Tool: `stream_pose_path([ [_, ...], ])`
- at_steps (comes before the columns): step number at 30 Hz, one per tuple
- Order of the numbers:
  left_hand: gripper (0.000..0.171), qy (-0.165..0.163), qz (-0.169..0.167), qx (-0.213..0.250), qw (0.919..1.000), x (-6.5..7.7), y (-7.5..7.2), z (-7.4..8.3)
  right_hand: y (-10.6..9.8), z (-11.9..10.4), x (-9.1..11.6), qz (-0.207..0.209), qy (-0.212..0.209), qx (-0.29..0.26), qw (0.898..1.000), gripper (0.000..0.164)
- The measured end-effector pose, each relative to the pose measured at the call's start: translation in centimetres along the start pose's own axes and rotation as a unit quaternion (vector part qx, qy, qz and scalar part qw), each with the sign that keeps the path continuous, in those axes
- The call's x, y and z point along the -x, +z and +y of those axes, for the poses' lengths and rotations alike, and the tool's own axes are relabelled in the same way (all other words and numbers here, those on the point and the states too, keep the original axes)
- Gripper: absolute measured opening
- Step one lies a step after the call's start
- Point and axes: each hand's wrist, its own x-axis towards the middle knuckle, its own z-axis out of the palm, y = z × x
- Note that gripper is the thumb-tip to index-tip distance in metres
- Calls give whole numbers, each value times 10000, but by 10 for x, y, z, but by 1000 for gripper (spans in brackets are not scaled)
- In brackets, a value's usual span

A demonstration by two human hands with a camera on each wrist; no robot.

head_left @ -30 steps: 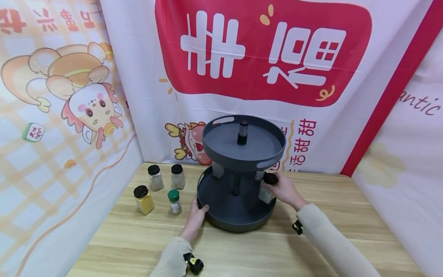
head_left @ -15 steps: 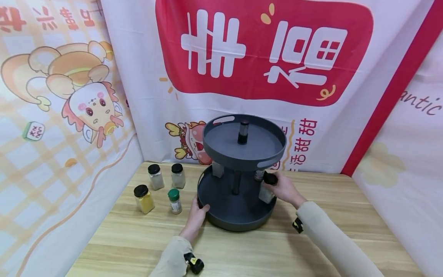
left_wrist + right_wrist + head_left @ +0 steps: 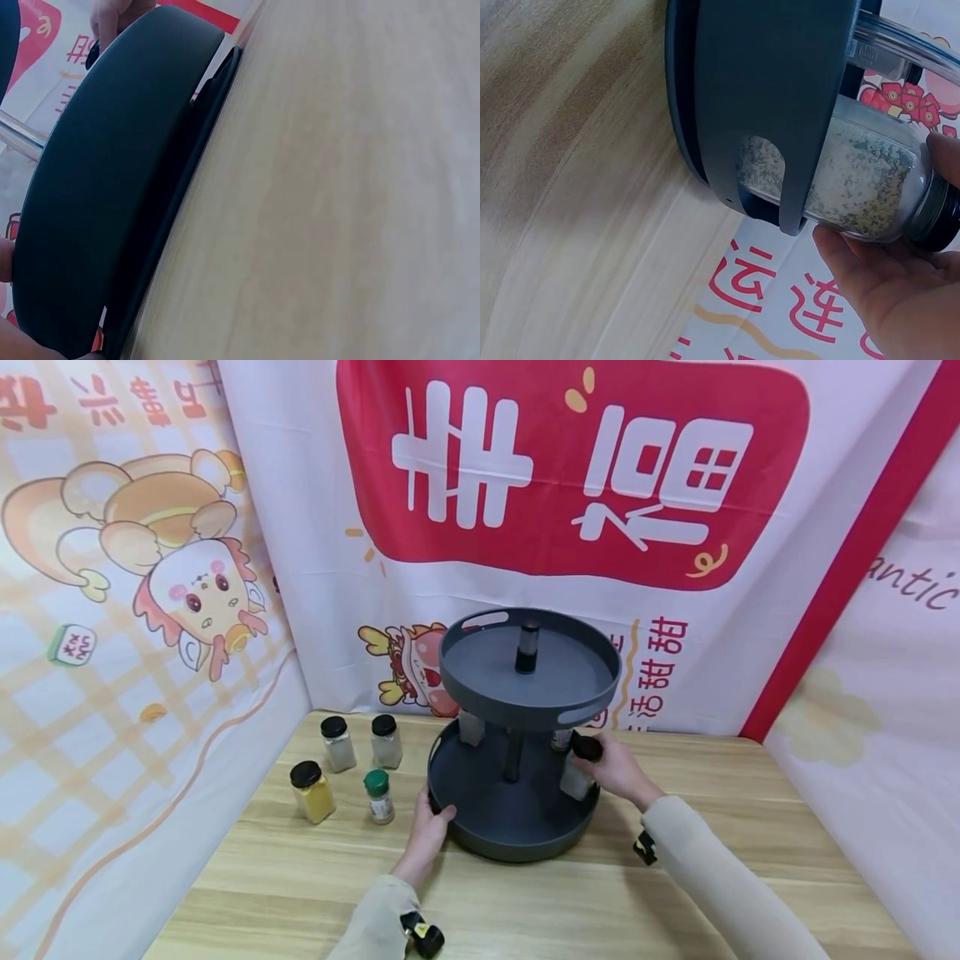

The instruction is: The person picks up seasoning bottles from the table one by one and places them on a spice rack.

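A dark grey two-tier turntable [image 3: 517,847] stands on the wooden table. My left hand [image 3: 426,835] grips the left rim of its lower tray, with the thumb over the edge; in the left wrist view only parts of that hand show beside the tray wall [image 3: 112,180]. At the tray's right side, my right hand [image 3: 617,772] holds a black-lidded clear spice jar [image 3: 866,176] near its top. Pale, speckled seasoning fills much of the jar. Its lower part is inside the tray, showing through the rim's handle cutout. Whether its base touches the tray floor I cannot tell.
Left of the turntable stand a yellow-filled jar [image 3: 315,797], a green-capped bottle [image 3: 380,806] and two black-lidded jars [image 3: 340,752]. Farther back on the lower tray are a pale jar [image 3: 471,728] and a small labelled bottle [image 3: 561,739], partly hidden by the upper tray [image 3: 487,681].
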Motion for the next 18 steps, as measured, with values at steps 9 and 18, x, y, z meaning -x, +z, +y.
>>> stream_pose_path([
  [9,70,-51,39,2,10000,2,3,-1,0,4,-2,-93,104,-116,9998,37],
  [18,70,-111,-25,130,9999,4,1,5,2,4,-1,-21,-126,-97,9999,47],
])
